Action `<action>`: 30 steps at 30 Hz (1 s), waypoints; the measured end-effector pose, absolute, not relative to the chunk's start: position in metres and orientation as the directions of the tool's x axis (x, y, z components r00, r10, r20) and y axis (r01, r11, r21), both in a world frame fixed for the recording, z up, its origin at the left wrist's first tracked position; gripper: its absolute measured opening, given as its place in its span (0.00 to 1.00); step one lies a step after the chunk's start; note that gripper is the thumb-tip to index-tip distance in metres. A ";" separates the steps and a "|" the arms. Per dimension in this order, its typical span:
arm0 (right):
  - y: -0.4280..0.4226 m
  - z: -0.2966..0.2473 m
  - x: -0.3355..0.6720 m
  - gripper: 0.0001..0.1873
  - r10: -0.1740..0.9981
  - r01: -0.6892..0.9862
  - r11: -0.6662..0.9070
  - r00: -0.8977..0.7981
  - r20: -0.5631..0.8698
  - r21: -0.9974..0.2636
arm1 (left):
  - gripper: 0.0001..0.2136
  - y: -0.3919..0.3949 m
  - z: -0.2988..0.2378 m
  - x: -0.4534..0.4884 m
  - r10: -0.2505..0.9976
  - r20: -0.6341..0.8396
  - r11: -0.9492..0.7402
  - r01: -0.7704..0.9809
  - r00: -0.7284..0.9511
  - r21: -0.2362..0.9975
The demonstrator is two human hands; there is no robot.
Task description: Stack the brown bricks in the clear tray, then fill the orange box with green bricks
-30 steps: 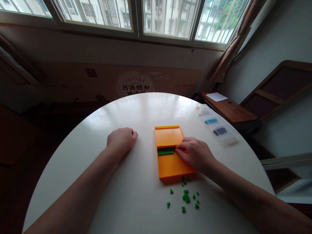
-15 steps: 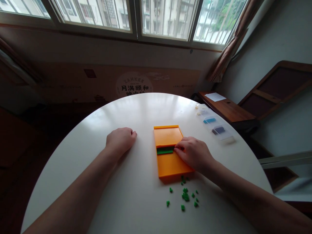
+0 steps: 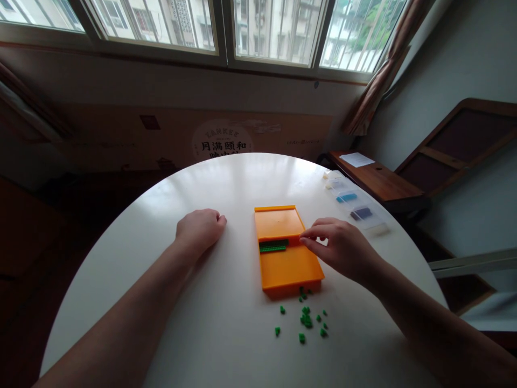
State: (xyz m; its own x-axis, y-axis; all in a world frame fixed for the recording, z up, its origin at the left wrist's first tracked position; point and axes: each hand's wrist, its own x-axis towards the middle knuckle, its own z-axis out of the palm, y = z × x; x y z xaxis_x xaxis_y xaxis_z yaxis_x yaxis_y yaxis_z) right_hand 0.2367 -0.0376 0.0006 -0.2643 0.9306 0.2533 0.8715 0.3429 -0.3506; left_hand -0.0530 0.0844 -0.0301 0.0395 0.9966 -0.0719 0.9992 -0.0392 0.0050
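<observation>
An orange tray [image 3: 288, 269] lies on the white round table, crossed by a sunken slot. In the slot's left part sits a row of small green toy bricks [image 3: 273, 246]. My right hand [image 3: 343, 245] hovers at the tray's right edge, level with the slot, thumb and fingertip pinched; whether a tiny piece is between them is hidden. Left of the tray, my left hand [image 3: 200, 229] rests on the table as a fist, its inside hidden. Several loose green bricks [image 3: 306, 318] are scattered in front of the tray.
A clear compartment box [image 3: 374, 223] with blue and dark pieces stands near the table's right rim. Beyond it is a brown wooden desk [image 3: 382, 180] with a white paper [image 3: 357, 159]. Windows and a printed cardboard panel [image 3: 266, 132] lie behind the table [image 3: 133, 231].
My right hand has pulled back to the right, away from the end of the green row, uncovering the slot's right part. My left hand has stayed in place.
</observation>
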 end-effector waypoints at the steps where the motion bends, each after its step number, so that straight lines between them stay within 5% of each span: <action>1: -0.038 0.004 0.240 0.10 0.925 0.858 0.360 -0.276 0.262 -0.365 | 0.21 0.084 -0.030 -0.053 0.997 -0.073 -0.037 0.999 0.037 0.001; 7: -0.040 0.017 0.253 0.09 0.835 0.746 0.550 -0.485 0.259 -0.376 | 0.21 0.084 -0.028 -0.049 0.998 -0.067 -0.022 0.999 0.020 -0.030; 13: -0.053 0.027 0.251 0.09 0.691 0.620 0.677 -0.721 0.051 -0.397 | 0.21 0.084 -0.027 -0.047 0.998 -0.069 -0.010 0.999 0.007 -0.048; 30: -0.067 0.020 0.231 0.10 0.533 0.527 0.738 -0.838 -0.115 -0.422 | 0.20 0.085 -0.030 -0.049 0.999 -0.048 -0.014 0.999 0.012 -0.043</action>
